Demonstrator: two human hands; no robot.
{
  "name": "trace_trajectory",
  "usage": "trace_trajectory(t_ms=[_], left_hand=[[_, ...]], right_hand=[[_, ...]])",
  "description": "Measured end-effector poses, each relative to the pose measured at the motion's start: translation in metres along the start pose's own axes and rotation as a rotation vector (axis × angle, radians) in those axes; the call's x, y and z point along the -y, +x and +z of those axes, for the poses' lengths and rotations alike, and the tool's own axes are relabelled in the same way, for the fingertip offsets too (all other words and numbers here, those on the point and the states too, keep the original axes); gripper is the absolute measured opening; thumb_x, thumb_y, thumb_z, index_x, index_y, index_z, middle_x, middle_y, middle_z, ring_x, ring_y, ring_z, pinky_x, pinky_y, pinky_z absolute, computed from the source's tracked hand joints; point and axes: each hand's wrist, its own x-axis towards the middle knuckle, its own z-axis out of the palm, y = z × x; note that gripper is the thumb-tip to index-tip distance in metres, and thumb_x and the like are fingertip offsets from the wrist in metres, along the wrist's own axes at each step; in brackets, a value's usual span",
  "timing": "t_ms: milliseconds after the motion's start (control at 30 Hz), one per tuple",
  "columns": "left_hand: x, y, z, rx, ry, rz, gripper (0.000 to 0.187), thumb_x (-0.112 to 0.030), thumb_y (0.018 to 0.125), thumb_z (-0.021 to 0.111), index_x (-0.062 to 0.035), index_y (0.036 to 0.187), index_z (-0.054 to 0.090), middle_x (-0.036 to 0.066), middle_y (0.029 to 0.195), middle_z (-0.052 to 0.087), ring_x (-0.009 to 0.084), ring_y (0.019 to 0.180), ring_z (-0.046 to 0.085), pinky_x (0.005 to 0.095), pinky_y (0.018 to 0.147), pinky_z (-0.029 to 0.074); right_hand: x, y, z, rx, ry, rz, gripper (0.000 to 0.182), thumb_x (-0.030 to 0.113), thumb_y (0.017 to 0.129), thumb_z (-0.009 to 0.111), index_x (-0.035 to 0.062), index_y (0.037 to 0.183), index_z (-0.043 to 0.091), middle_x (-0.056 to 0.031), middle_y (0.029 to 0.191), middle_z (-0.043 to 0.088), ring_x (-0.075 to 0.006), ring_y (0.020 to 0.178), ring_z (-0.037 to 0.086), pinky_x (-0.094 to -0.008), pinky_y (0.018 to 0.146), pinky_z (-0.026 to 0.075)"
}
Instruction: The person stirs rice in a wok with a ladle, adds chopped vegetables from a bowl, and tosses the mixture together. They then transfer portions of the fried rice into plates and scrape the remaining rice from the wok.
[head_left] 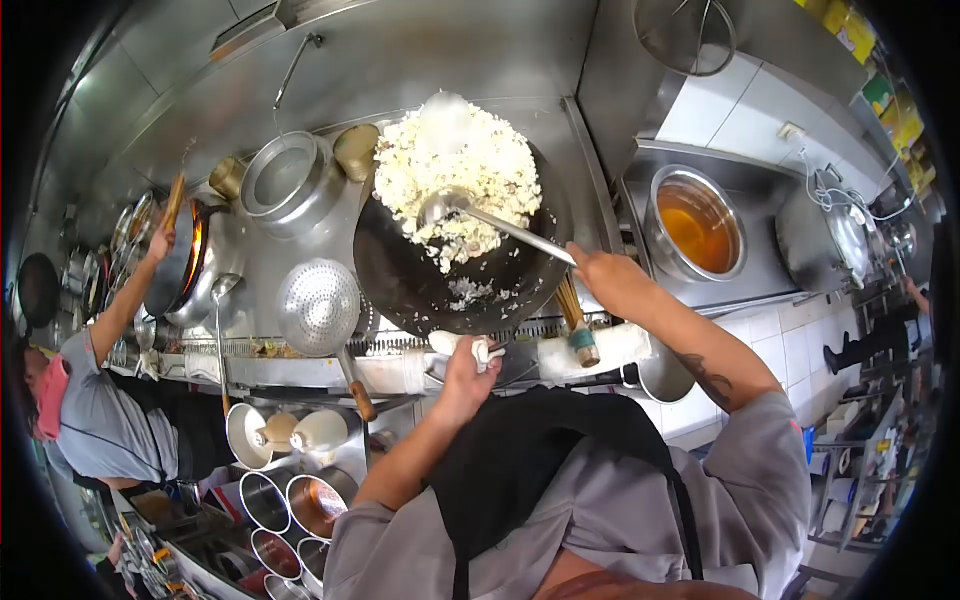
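Note:
A big black wok [420,285] is tilted toward me, with a heap of white fried rice [455,170] piled at its far side. My left hand [468,375] grips the wok's cloth-wrapped handle [462,345] at the near rim. My right hand [610,280] holds the long handle of a steel ladle [445,207], whose bowl is pushed into the rice. A few rice bits lie on the wok's bare bottom.
A perforated skimmer [318,307] rests left of the wok. A steel pot [285,178] stands behind it, and a pot of orange liquid [697,225] at the right. Seasoning bowls [290,500] sit low left. Another person [110,400] tilts a second wok [175,265] at far left.

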Motion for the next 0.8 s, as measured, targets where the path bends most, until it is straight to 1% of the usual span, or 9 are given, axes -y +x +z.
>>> trace_trajectory(t_ms=[67, 133, 233, 367, 500, 600, 667, 733, 800], left_hand=[[-0.017, 0.009, 0.016, -0.043, -0.007, 0.105, 0.015, -0.025, 0.091, 0.048, -0.0111, 0.089, 0.053, 0.004, 0.077, 0.059, 0.0145, 0.062, 0.055, 0.0228, 0.047, 0.045], [-0.055, 0.056, 0.033, -0.186, 0.019, 0.161, 0.015, -0.021, 0.092, 0.047, -0.0068, 0.089, 0.05, 0.01, 0.079, 0.054, 0.0165, 0.061, 0.047, 0.0237, 0.044, 0.039], [-0.069, 0.114, 0.015, -0.079, 0.048, 0.137, 0.016, -0.024, 0.092, 0.047, -0.0083, 0.09, 0.049, 0.009, 0.079, 0.053, 0.0174, 0.061, 0.045, 0.0263, 0.046, 0.036], [-0.072, 0.125, 0.017, -0.134, 0.074, 0.132, 0.014, -0.024, 0.091, 0.049, -0.0103, 0.091, 0.051, 0.009, 0.08, 0.055, 0.0177, 0.063, 0.047, 0.0264, 0.045, 0.037], [-0.084, 0.125, 0.018, -0.103, 0.111, -0.009, 0.013, -0.023, 0.089, 0.05, -0.0101, 0.087, 0.052, 0.008, 0.075, 0.055, 0.0188, 0.06, 0.047, 0.0262, 0.044, 0.037], [-0.088, 0.118, 0.024, -0.111, 0.085, -0.052, 0.012, -0.02, 0.087, 0.052, -0.0088, 0.084, 0.052, 0.009, 0.072, 0.054, 0.0187, 0.058, 0.048, 0.0258, 0.043, 0.037], [-0.089, 0.123, 0.021, -0.101, 0.055, -0.058, 0.011, -0.018, 0.085, 0.054, -0.008, 0.083, 0.052, 0.009, 0.07, 0.054, 0.0181, 0.058, 0.048, 0.0258, 0.042, 0.036], [-0.087, 0.135, 0.009, -0.09, 0.068, -0.091, 0.009, -0.017, 0.086, 0.053, -0.0076, 0.084, 0.052, 0.008, 0.071, 0.053, 0.0181, 0.059, 0.048, 0.0253, 0.042, 0.036], [-0.075, 0.124, 0.006, -0.09, -0.005, -0.043, 0.009, -0.016, 0.086, 0.052, -0.0076, 0.084, 0.052, 0.007, 0.071, 0.053, 0.0178, 0.059, 0.048, 0.0252, 0.043, 0.036]], right_hand=[[-0.008, -0.011, -0.022, 0.053, -0.013, -0.024, 0.033, 0.016, 0.09, 0.049, -0.0044, 0.116, 0.048, -0.0221, 0.075, 0.062, -0.0399, 0.07, 0.062, -0.0479, 0.064, 0.05], [-0.02, -0.021, -0.035, 0.117, -0.023, 0.006, 0.034, 0.015, 0.089, 0.05, -0.0034, 0.117, 0.049, -0.0227, 0.077, 0.062, -0.0389, 0.076, 0.063, -0.0473, 0.069, 0.05], [-0.037, -0.01, -0.052, 0.116, -0.002, 0.175, 0.032, 0.016, 0.089, 0.051, -0.002, 0.114, 0.051, -0.0237, 0.081, 0.063, -0.0389, 0.08, 0.063, -0.048, 0.071, 0.049], [-0.056, 0.058, 0.02, -0.031, 0.06, 0.353, 0.032, 0.021, 0.089, 0.053, -0.0017, 0.11, 0.053, -0.0231, 0.088, 0.064, -0.04, 0.085, 0.062, -0.0494, 0.075, 0.048], [0.004, 0.111, 0.091, 0.023, 0.632, 0.396, 0.031, 0.024, 0.09, 0.051, 0.0007, 0.111, 0.052, -0.0266, 0.089, 0.063, -0.0424, 0.088, 0.061, -0.0489, 0.078, 0.048], [0.026, 0.103, 0.1, 0.019, 0.42, 0.219, 0.03, 0.022, 0.09, 0.051, 0.002, 0.112, 0.052, -0.0267, 0.09, 0.062, -0.0419, 0.086, 0.061, -0.048, 0.078, 0.049], [0.012, 0.075, 0.065, 0.17, 0.376, 0.244, 0.031, 0.021, 0.09, 0.051, 0.0006, 0.113, 0.05, -0.027, 0.088, 0.062, -0.0414, 0.084, 0.062, -0.0484, 0.077, 0.049], [0.001, 0.043, 0.019, 0.233, 0.311, 0.236, 0.029, 0.02, 0.091, 0.049, 0.0003, 0.113, 0.048, -0.0263, 0.087, 0.062, -0.0406, 0.084, 0.062, -0.0484, 0.075, 0.049], [-0.012, 0.037, 0.011, 0.211, 0.175, 0.193, 0.03, 0.019, 0.091, 0.048, 0.0005, 0.114, 0.048, -0.0253, 0.086, 0.062, -0.0405, 0.082, 0.062, -0.0483, 0.073, 0.05]])
